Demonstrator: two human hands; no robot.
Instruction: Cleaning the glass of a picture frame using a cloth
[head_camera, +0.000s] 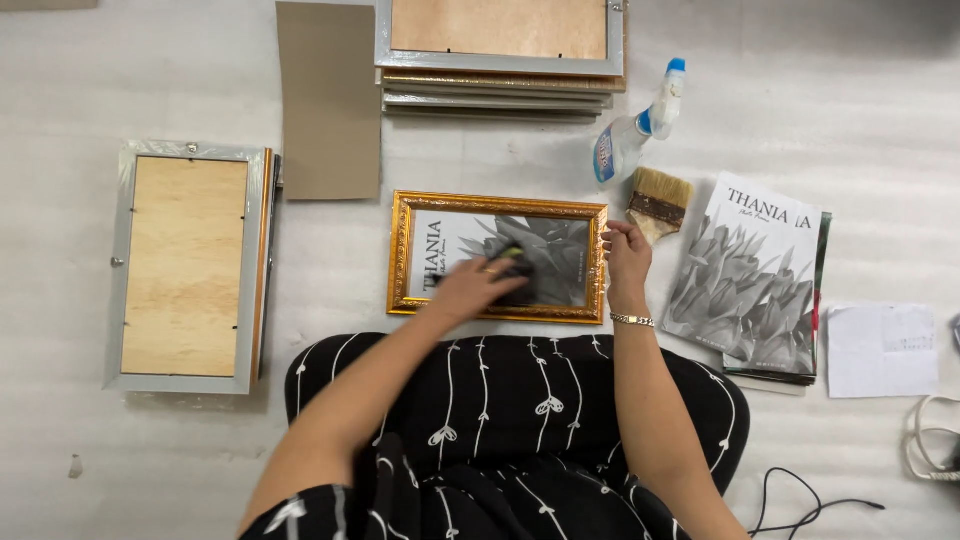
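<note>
Squarely in front of the person lies a gold-framed picture (498, 256), flat on the white padded counter (860, 120), its long axis running left to right and its grey leaf print facing up. The left hand (472, 288) rests on the glass near the middle, blurred, fingers curled over a dark cloth (520, 272) with a touch of green at its top. The right hand (627, 255) sits at the frame's right edge, fingertips bent onto the gold moulding — a steadying pinch, not a full grasp. Both hands are on the frame, the left over its face and the right at its end.

Just beyond the right hand lies a flat paintbrush (657, 202), bristles pointing away, and past it a spray bottle (636, 127) on its side with a blue cap. To the right sits a stack of prints (750, 275) bearing the same leaf picture, tilted slightly. Farther off — a pile of frames (500, 55) at the top edge, a brown card sheet (328, 100), and a silver frame (188, 265) lying back-up at far left.
</note>
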